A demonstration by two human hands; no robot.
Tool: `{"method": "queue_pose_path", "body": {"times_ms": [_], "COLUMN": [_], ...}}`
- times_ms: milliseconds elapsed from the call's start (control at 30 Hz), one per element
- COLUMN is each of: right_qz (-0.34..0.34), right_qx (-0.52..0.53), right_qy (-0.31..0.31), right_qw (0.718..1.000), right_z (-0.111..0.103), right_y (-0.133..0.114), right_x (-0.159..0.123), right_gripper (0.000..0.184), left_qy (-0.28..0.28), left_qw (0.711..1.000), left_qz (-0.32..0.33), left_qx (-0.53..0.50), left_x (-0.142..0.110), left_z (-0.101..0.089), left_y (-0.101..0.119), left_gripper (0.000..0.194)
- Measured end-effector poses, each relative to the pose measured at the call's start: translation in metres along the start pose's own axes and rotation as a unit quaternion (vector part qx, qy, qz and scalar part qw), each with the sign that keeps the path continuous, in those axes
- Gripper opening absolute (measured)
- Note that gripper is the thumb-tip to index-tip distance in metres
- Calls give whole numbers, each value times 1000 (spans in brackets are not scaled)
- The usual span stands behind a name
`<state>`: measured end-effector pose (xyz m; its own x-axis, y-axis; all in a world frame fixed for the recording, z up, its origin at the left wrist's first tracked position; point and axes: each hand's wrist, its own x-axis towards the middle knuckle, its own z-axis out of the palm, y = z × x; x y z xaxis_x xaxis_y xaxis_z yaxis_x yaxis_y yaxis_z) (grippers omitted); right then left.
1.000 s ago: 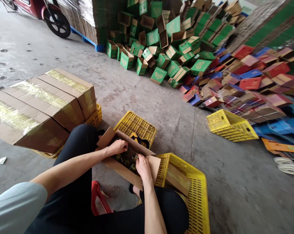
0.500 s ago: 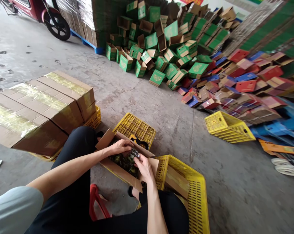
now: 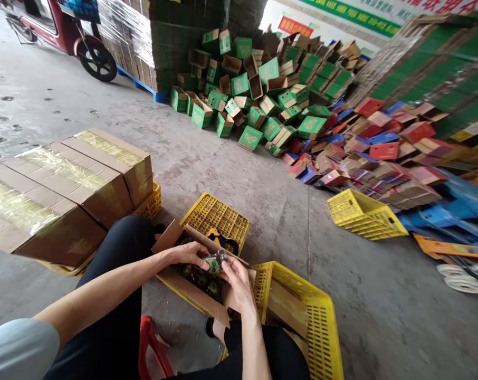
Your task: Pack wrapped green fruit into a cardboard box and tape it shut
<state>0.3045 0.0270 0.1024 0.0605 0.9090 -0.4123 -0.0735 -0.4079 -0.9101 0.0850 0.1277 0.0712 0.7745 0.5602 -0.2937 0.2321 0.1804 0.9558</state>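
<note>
Between both hands is a green fruit in clear plastic wrap (image 3: 212,264), held just above an open cardboard box (image 3: 197,291). My left hand (image 3: 190,253) grips its left side with fingers and thumb. On the other side, my right hand (image 3: 237,275) pinches the gathered plastic. Inside the box lie several more dark green wrapped fruits (image 3: 212,287), partly hidden by my hands. The box flaps stand open. Just behind it, a yellow-and-black object (image 3: 223,241), its kind unclear, rests on an upturned yellow crate (image 3: 215,212).
Taped cartons (image 3: 70,182) sit on yellow crates at left. A yellow crate (image 3: 322,316) holding cardboard stands by my right knee, a red stool (image 3: 154,345) between my legs. Farther off are another yellow crate (image 3: 363,216), heaped green boxes (image 3: 250,138), red and blue boxes (image 3: 383,151), and a scooter (image 3: 60,31).
Both hands were down in the box, then came up together, and the wrapped fruit now shows between them. The view has tilted up slightly.
</note>
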Motion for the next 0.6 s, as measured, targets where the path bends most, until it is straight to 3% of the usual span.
{"method": "queue_pose_path", "body": {"times_ms": [133, 367, 600], "right_qz": [9, -14, -14], "right_qx": [-7, -7, 12], "right_qy": [17, 75, 117], "right_qw": [1000, 997, 993], "right_z": [-3, -2, 7], "right_y": [4, 8, 6], "right_x": [3, 8, 7], "right_gripper": [50, 53, 50], "left_qy": [0, -50, -10], "left_qw": [1000, 977, 968], "left_qz": [3, -36, -24], "left_qx": [-23, -206, -249], "left_x": [-1, -8, -7], "left_z": [1, 3, 0], "left_y": [2, 6, -3], "left_gripper": [52, 69, 61]}}
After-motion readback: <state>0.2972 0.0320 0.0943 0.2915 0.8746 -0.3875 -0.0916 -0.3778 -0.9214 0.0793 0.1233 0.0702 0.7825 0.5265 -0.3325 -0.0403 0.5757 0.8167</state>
